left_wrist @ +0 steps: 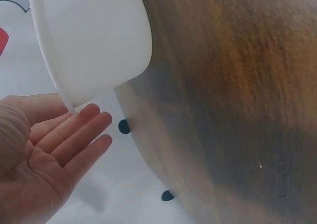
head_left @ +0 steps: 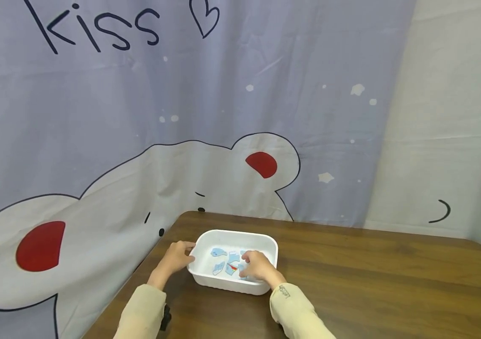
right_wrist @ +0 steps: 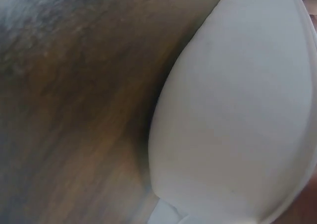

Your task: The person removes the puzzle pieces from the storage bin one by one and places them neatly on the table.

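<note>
A white plastic tray [head_left: 227, 282] holds several irregular light-blue picture pieces [head_left: 218, 252], flat on its bottom. One printed piece [head_left: 231, 269] near the middle carries red, yellow and green. My left hand [head_left: 176, 256] is at the tray's left end; in the left wrist view its thumb and forefinger meet the rim from either side, the other fingers extended. Over the right half of the tray reaches my right hand [head_left: 259, 266], thumb and fingers apart above light-blue pieces that it partly covers. The right wrist view shows mostly the tray's outer wall [right_wrist: 233, 105], with the fingers hidden.
The tray stands on a brown wooden table [head_left: 371, 278]. Behind it hangs a curtain [head_left: 333, 132] printed with a white cartoon bear, which also runs along the table's left edge. A small black object [head_left: 166, 318] shows beside the left sleeve.
</note>
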The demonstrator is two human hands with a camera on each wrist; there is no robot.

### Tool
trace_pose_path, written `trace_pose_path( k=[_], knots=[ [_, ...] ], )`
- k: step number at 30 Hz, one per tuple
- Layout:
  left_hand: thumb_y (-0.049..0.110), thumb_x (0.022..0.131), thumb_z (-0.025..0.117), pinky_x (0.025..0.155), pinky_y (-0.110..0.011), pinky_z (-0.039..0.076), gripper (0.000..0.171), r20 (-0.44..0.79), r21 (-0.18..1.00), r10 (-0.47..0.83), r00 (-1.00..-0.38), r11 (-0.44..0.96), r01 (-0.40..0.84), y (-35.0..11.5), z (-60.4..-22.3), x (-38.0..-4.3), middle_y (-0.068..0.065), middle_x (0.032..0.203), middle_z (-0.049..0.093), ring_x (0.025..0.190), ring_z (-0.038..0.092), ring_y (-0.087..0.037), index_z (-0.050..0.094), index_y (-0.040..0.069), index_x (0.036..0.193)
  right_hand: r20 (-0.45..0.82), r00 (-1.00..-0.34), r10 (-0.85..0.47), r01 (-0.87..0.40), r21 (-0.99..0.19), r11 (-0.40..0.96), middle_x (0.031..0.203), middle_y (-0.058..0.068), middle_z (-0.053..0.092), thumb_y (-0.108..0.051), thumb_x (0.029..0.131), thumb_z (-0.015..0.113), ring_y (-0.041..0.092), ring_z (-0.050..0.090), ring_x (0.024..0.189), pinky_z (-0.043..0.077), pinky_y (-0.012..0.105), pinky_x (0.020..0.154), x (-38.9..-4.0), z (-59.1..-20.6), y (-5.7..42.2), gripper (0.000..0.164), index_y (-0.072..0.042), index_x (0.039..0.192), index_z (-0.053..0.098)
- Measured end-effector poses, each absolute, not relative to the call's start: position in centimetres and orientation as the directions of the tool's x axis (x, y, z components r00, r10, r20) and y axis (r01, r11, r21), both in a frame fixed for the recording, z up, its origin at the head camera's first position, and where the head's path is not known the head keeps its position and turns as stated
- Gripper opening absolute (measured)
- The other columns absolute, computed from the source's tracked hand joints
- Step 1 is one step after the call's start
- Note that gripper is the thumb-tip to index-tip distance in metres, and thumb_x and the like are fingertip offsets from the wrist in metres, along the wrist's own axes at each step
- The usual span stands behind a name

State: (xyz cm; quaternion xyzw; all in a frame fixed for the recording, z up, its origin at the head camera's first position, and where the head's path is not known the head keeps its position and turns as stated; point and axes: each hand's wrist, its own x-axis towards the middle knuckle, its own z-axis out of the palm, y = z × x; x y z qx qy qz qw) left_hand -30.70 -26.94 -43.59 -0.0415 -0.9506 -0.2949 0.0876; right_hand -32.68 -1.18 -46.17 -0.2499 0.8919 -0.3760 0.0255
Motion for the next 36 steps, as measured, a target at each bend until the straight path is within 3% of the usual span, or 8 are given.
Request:
trace_pose_path(
  k=[6, 12, 22, 27, 36],
  knots=[
    [-0.006, 0.076, 0.07, 0.08, -0.043, 0.061, 0.04, 0.163, 0.62, -0.017, -0.986, 0.779, 0.089, -27.4, -44.2, -30.6, -0.031, 0.104, 0.07, 0.097, 0.07, -0.04, 0.062, -0.017, 0.114, 0.13, -0.865, -0.485, -0.451, -0.627, 0.635, 0.082, 0.009, 0.062, -0.011, 0.07, 0.08, 0.02, 0.056, 0.078, 0.051, 0.035, 0.073, -33.3, -48.0, -1.7, 0.039, 0.008, 0.101, 0.065],
    [-0.004, 0.078, 0.069, 0.079, -0.044, 0.061, 0.035, 0.177, 0.667, -0.041, -0.983, 0.74, 0.089, -27.7, -44.7, -30.3, -0.028, 0.102, 0.072, 0.098, 0.069, -0.04, 0.066, -0.013, 0.112, 0.06, -0.888, -0.456, -0.401, -0.589, 0.702, 0.092, 0.015, 0.068, -0.011, 0.07, 0.081, 0.029, 0.062, 0.088, 0.054, 0.041, 0.083, -32.9, -47.3, -1.9, 0.035, 0.006, 0.096, 0.065],
    [-0.004, 0.081, 0.07, 0.069, -0.039, 0.063, 0.037, 0.159, 0.773, -0.087, -0.983, 0.63, 0.07, -28.1, -45.5, -29.9, -0.031, 0.109, 0.069, 0.095, 0.07, -0.039, 0.063, -0.014, 0.116, 0.016, -0.911, -0.412, -0.35, -0.558, 0.752, 0.091, 0.014, 0.069, -0.01, 0.07, 0.08, 0.03, 0.063, 0.088, 0.054, 0.042, 0.082, -32.8, -47.4, -2.5, 0.026, 0.002, 0.089, 0.067],
    [-0.004, 0.084, 0.068, 0.071, -0.039, 0.063, 0.039, 0.115, 0.839, -0.096, -0.989, 0.541, 0.045, -28.4, -45.9, -29.8, -0.032, 0.115, 0.066, 0.098, 0.07, -0.037, 0.06, -0.014, 0.121, 0.022, -0.916, -0.4, -0.349, -0.535, 0.769, 0.088, 0.013, 0.067, -0.015, 0.071, 0.082, 0.029, 0.063, 0.084, 0.054, 0.041, 0.079, -32.8, -47.3, -2.8, 0.027, 0.001, 0.086, 0.066],
    [-0.004, 0.088, 0.061, 0.082, -0.039, 0.061, 0.056, 0.02, 0.935, 0.074, -0.997, 0.352, 0.045, -29.0, -46.2, -29.7, -0.039, 0.136, 0.048, 0.112, 0.063, -0.043, 0.04, -0.017, 0.138, 0.063, -0.922, -0.383, -0.367, -0.464, 0.806, 0.079, 0.009, 0.065, -0.01, 0.067, 0.079, 0.024, 0.06, 0.074, 0.053, 0.038, 0.07, -33.2, -47.7, -2.7, 0.019, -0.002, 0.077, 0.065]
  ],
)
